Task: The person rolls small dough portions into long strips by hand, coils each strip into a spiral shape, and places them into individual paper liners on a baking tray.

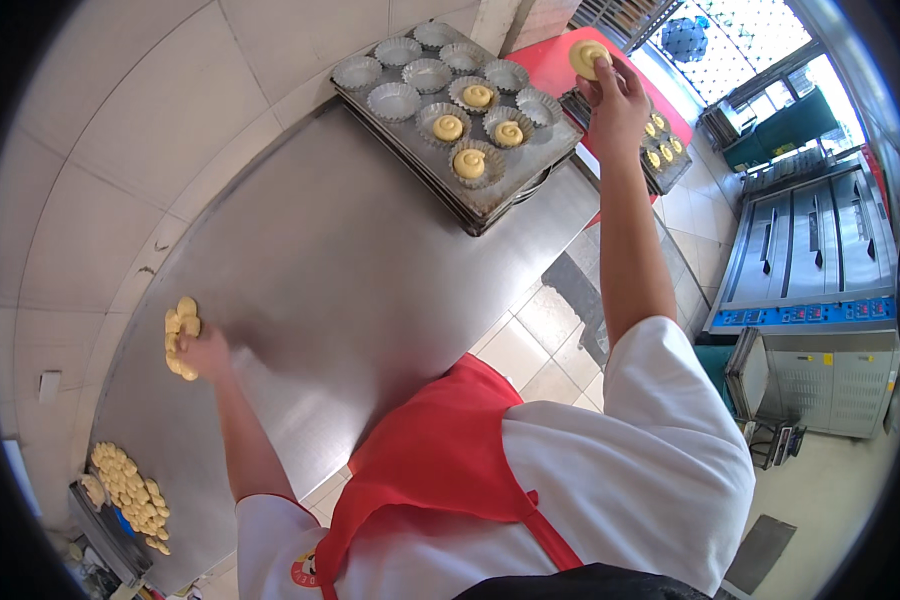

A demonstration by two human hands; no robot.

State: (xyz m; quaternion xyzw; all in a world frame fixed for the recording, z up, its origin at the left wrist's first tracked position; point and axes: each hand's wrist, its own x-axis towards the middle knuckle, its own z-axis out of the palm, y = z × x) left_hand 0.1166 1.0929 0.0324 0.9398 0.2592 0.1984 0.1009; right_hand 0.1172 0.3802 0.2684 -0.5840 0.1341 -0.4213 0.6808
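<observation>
My right hand (615,105) is raised at the upper right, its thumb and fingers pinching a flat, pale-yellow dough coil (589,58). At the left my left hand (205,355) reaches to a short row of small dough pieces (184,312) on the metal table. Its fingers close on a dough piece in the row, partly smeared by motion. A dark metal baking tray (515,190) at the far side carries fluted tins; several are empty, like one tin (394,101). A few others hold coiled dough (469,163).
A heap of dough pieces (130,490) lies at the table's near left end. Beyond the tray is a red surface (545,68) with another tray of dough coils (660,150). A steel deck oven (810,240) stands at the right. The tiled wall (120,140) borders the table (300,220).
</observation>
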